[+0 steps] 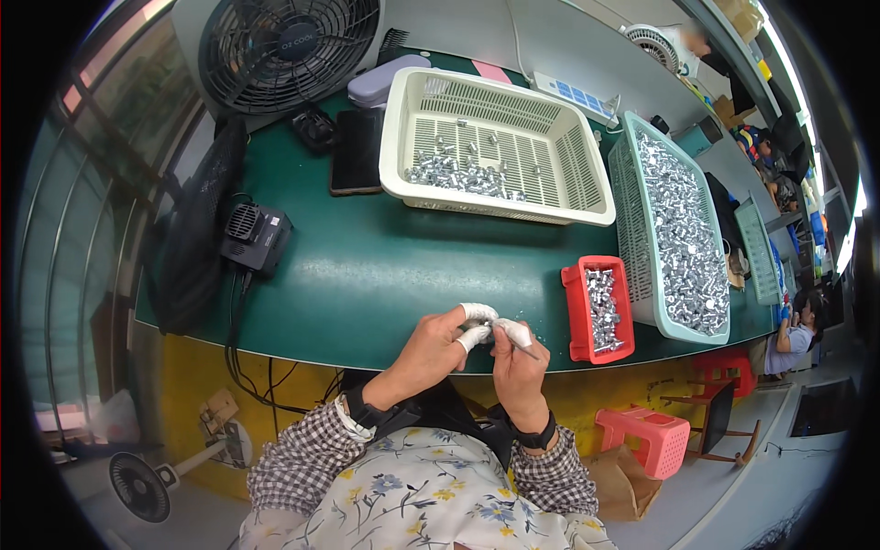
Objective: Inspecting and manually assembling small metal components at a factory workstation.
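At the front edge of the green table, my left hand (429, 353) and my right hand (521, 374) meet, white coverings on several fingertips. My left thumb and finger pinch a small silvery metal part (487, 324), mostly hidden by the fingertips. My right hand is closed around a thin metal tool (526, 351) whose shaft slants out past the fingers; its working end is hidden at the part. Right of my hands stands a small red basket (575, 316) of similar metal parts (602, 307).
A cream basket (408, 188) with metal parts stands at the back; a fuller pale-green basket (632, 266) is at right. A fan (293, 41), a dark phone-like slab (356, 151) and a black corded device (257, 238) sit left. Red stools (651, 435) and another person (796, 339) are right.
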`<action>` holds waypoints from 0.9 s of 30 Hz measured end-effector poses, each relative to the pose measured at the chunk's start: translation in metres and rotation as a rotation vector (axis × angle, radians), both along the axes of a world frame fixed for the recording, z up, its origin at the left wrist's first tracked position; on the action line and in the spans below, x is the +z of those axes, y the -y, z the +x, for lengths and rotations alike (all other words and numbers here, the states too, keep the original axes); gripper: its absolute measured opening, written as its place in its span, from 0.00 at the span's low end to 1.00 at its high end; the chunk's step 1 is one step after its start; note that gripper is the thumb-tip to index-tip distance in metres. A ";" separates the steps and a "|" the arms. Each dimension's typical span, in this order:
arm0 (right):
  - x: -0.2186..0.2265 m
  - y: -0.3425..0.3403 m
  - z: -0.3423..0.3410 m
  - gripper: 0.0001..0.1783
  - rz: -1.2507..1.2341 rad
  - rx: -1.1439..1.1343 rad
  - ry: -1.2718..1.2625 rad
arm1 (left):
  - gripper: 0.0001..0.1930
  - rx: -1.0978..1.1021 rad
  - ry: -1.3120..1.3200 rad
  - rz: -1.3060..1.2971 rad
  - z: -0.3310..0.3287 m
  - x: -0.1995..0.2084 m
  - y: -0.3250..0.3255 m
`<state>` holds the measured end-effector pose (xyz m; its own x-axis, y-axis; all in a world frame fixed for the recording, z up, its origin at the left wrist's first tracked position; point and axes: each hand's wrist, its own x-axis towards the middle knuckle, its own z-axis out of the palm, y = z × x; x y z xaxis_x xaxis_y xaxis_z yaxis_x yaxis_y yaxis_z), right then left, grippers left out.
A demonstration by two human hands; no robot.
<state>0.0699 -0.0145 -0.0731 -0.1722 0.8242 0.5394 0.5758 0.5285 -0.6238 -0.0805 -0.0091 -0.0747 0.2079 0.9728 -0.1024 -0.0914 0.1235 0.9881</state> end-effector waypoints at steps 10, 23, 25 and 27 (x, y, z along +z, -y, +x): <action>0.003 0.002 -0.001 0.04 0.004 0.001 0.021 | 0.09 0.019 -0.027 0.029 0.001 0.001 0.003; 0.019 0.017 0.022 0.08 -0.036 -0.013 -0.297 | 0.11 0.019 0.150 -0.131 0.009 0.011 0.004; 0.022 0.019 0.024 0.09 -0.032 0.022 -0.314 | 0.12 0.011 0.198 -0.157 0.008 0.016 0.003; 0.023 0.021 0.026 0.10 -0.025 0.093 -0.344 | 0.14 0.019 0.456 -0.295 0.009 0.021 0.002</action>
<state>0.0959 -0.0351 -0.0501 -0.0588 0.8272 0.5588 0.2798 0.5510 -0.7862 -0.0710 -0.0108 -0.0537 0.2777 0.9204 -0.2752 -0.5079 0.3838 0.7712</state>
